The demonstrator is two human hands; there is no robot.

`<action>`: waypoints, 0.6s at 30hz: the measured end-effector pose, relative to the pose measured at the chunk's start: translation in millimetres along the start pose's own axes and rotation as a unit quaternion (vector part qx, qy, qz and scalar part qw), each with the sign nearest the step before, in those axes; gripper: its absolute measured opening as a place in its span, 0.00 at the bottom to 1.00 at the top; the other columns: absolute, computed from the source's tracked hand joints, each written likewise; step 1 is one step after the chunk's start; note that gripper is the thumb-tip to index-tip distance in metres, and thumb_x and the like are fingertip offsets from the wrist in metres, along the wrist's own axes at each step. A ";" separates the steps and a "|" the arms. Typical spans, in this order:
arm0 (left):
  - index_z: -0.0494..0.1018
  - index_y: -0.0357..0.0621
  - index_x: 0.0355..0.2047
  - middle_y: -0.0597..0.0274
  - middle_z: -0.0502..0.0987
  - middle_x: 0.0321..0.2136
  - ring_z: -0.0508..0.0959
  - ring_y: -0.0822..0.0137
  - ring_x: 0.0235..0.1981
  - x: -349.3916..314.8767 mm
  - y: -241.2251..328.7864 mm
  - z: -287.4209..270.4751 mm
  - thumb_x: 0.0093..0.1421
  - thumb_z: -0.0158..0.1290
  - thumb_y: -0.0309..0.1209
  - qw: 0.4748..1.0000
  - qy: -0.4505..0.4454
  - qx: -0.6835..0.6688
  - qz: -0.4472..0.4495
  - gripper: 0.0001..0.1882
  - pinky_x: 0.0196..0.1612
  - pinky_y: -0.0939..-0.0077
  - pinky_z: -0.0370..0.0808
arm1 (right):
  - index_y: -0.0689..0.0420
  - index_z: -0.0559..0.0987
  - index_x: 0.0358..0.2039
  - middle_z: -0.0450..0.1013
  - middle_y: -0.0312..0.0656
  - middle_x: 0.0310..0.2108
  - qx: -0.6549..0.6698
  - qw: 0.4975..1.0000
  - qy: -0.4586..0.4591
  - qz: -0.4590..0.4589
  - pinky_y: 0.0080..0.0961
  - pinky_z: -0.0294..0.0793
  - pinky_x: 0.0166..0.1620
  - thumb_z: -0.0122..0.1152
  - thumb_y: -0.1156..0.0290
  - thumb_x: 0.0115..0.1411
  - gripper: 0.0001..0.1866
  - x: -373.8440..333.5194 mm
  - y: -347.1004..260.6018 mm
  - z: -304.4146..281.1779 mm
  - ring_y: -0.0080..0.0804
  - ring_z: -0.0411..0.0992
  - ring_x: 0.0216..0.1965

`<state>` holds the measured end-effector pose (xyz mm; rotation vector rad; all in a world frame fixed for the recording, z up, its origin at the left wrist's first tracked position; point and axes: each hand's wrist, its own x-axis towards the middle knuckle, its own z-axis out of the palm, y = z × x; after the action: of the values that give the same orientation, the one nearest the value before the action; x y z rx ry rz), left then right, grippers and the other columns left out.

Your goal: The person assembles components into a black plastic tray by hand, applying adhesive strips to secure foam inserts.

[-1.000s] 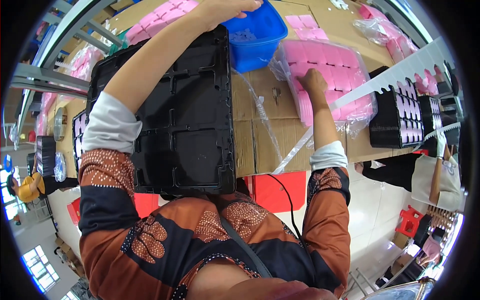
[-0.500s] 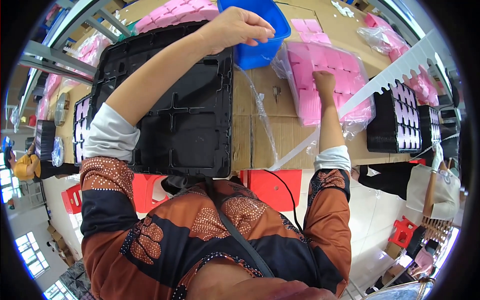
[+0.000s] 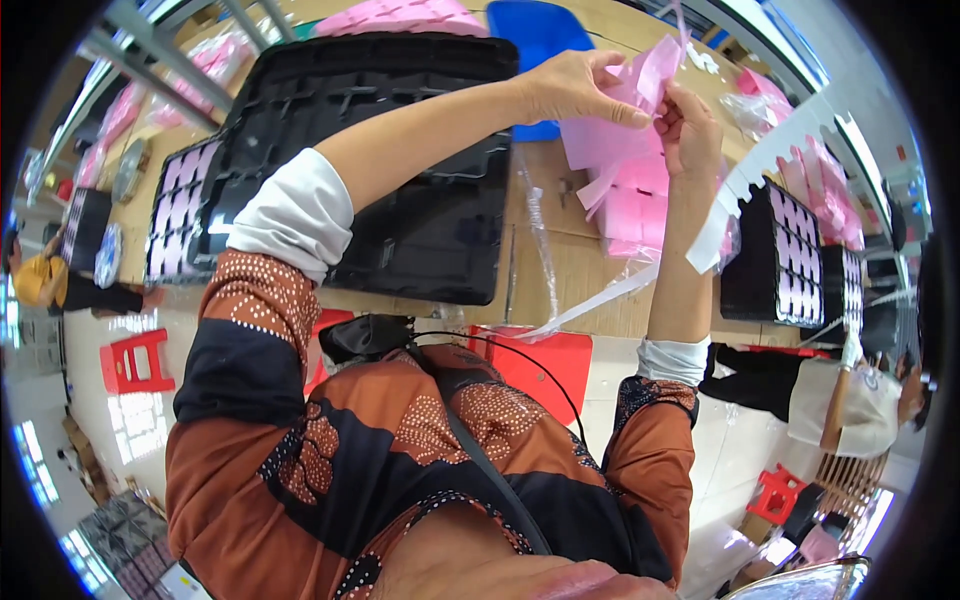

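Pink sheets [image 3: 610, 140] are pinched between both raised hands, left hand [image 3: 575, 88] and right hand [image 3: 692, 130] closed on them above the table [image 3: 575, 275], just beside the black tray [image 3: 400, 180].

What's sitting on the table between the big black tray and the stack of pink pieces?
In the head view, only bare wooden table and a clear plastic strip lie between the black tray and the pink stack.

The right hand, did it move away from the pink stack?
Yes. The right hand has lifted off the pink stack on the table and risen toward the blue bin, meeting the left hand on a pink sheet.
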<state>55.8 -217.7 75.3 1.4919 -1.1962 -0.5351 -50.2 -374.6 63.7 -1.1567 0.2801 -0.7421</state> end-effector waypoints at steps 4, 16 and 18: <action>0.66 0.36 0.49 0.62 0.75 0.34 0.75 0.73 0.35 -40.5 -0.4 -40.5 0.48 0.61 0.37 0.997 0.049 -0.056 -0.036 0.30 0.41 0.80 0.71 | 0.60 0.78 0.23 0.71 0.35 0.18 -0.069 0.996 -0.061 -0.019 0.12 0.61 0.21 0.61 0.71 0.48 0.05 7.0 12.0 66.7 0.17 0.67 0.18; 0.74 0.34 0.37 0.63 0.76 0.30 0.74 0.78 0.28 -164.9 -17.6 -128.1 0.52 0.57 0.29 0.945 0.265 -0.096 -0.166 0.13 0.33 0.86 0.71 | 0.62 0.78 0.31 0.74 0.45 0.28 -0.406 0.834 -0.238 -0.289 0.27 0.69 0.41 0.58 0.67 0.49 0.12 -12.2 75.8 141.1 0.37 0.72 0.34; 0.74 0.34 0.37 0.63 0.76 0.30 0.74 0.78 0.28 -175.7 -20.4 -134.0 0.52 0.57 0.28 0.933 0.275 -0.115 -0.202 0.13 0.34 0.87 0.71 | 0.61 0.76 0.37 0.71 0.50 0.39 -0.432 0.819 -0.203 -0.319 0.31 0.65 0.49 0.57 0.66 0.50 0.15 -17.0 68.7 107.2 0.45 0.67 0.45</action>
<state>107.3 -3.3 49.9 1.5484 -0.3776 -0.4626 23.8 -271.8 41.8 -2.3111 -0.1883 -0.9488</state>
